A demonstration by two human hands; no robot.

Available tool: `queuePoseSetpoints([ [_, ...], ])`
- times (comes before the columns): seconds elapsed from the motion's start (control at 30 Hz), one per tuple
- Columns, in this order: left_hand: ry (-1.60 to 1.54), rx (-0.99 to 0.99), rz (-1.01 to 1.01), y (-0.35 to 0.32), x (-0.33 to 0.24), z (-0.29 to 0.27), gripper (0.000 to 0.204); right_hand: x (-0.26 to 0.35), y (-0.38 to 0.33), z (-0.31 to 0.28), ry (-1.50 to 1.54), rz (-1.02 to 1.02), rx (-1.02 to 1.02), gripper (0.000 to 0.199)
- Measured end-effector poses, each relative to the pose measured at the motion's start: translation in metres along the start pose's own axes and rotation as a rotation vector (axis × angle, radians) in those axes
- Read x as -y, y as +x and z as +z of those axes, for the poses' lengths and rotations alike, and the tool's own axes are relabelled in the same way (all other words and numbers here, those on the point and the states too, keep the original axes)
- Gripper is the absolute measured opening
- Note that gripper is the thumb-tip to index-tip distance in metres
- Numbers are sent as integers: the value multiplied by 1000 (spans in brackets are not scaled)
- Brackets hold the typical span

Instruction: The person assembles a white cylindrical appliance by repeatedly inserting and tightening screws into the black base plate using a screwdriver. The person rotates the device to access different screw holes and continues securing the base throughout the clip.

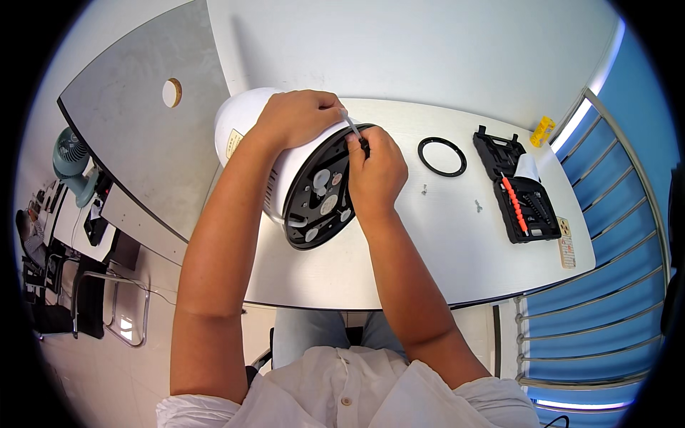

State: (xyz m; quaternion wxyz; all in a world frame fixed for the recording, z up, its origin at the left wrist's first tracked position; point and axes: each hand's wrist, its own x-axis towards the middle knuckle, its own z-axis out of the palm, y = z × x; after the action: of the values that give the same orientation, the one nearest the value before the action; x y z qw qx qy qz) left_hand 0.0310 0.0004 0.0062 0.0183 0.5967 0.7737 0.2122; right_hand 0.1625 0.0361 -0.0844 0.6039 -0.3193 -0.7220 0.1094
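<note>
white tabletop (442, 250) under rounded white appliance (297, 162), black base (305, 196) sideways, left grip (303, 118) and right grip (378, 167) clamped on grey strip (352, 125)

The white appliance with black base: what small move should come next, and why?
Perhaps ease the thin grey piece gently with the left hand, the right hand steadying its lower end: the left seems closed on the upper end, the right sits by the rim of the black base, and the white appliance lies tipped. What the piece is, I cannot tell.

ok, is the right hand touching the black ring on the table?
Apart: the head view shows white tabletop between the right hand and the black ring.
</note>
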Motion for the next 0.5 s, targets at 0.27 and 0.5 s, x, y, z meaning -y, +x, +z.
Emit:
queuePoseSetpoints([
  [0.27,-1,-13,17,2,0,2,39,-4,-2,3,147,51,-7,18],
  [0.5,3,-19,39,5,2,5,39,-3,-3,0,216,115,25,17],
])
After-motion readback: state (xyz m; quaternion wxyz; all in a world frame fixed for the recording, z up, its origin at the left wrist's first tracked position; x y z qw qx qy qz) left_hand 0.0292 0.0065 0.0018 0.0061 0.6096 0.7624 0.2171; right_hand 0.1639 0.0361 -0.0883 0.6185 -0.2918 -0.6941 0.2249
